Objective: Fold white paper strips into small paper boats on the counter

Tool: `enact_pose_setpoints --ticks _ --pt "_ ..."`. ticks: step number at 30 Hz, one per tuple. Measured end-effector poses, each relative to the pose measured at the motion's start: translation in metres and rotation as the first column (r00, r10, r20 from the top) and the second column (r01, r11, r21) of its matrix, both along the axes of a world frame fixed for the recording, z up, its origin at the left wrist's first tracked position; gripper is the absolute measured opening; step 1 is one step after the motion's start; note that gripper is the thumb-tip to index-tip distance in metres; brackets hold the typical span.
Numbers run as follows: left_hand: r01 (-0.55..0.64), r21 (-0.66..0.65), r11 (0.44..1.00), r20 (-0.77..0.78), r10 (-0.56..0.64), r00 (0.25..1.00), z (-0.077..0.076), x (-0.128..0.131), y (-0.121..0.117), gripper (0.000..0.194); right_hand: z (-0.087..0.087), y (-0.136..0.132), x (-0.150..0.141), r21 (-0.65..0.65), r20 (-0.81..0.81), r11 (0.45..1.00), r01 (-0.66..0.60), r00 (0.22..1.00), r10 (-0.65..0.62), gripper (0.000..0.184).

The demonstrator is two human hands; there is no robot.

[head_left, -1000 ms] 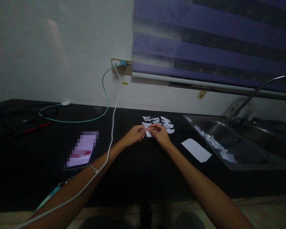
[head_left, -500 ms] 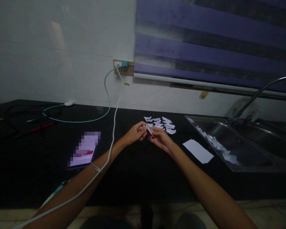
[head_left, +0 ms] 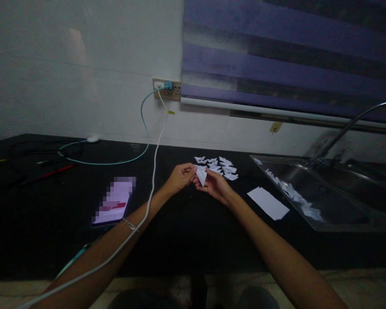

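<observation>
Between my two hands is a small folded piece of white paper, its pointed end aimed down toward me. My left hand pinches its left edge between thumb and fingers. My right hand holds it from the right, with fingers curled behind and under it. Just beyond my hands, several small folded paper boats sit grouped on the black countertop. To the right of my right hand lies a stack of flat white paper sheets.
A metal sink with a curved faucet is on the right, folded papers along its left rim. A phone with a lit screen lies left. A white cable runs from the wall socket across my left forearm.
The folded paper has turned from nearly edge-on so its broad triangular face shows. My right hand's fingers have shifted beneath it; both hands stay in about the same place.
</observation>
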State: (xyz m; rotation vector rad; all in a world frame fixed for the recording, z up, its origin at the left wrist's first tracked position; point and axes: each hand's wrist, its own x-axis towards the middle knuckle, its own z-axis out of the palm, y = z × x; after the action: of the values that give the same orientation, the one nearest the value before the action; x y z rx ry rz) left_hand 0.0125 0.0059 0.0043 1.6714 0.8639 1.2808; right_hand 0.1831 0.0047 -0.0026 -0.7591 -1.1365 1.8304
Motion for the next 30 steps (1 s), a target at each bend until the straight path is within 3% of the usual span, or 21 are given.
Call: enact_pose_setpoints --ticks 5,10,17,30 --pt "-0.027 0.017 0.999 -0.002 0.027 1.0 0.002 -0.004 -0.001 0.036 -0.008 0.004 0.001 0.21 0.081 0.958 0.198 0.972 -0.219 0.034" --pt "-0.03 -0.028 0.999 -0.003 0.03 1.0 -0.003 -0.003 0.003 0.035 -0.012 0.008 0.004 0.373 0.113 0.889 0.266 0.938 -0.328 0.031" --pt "0.117 -0.06 0.991 -0.013 -0.118 0.993 0.0 -0.001 -0.004 0.037 -0.018 0.013 0.003 0.319 0.066 0.903 0.289 0.943 -0.325 0.03" --pt "0.142 0.043 0.989 -0.111 -0.137 0.984 -0.011 0.004 -0.003 0.028 -0.011 0.008 0.0 0.165 0.001 0.927 0.337 0.94 -0.342 0.036"
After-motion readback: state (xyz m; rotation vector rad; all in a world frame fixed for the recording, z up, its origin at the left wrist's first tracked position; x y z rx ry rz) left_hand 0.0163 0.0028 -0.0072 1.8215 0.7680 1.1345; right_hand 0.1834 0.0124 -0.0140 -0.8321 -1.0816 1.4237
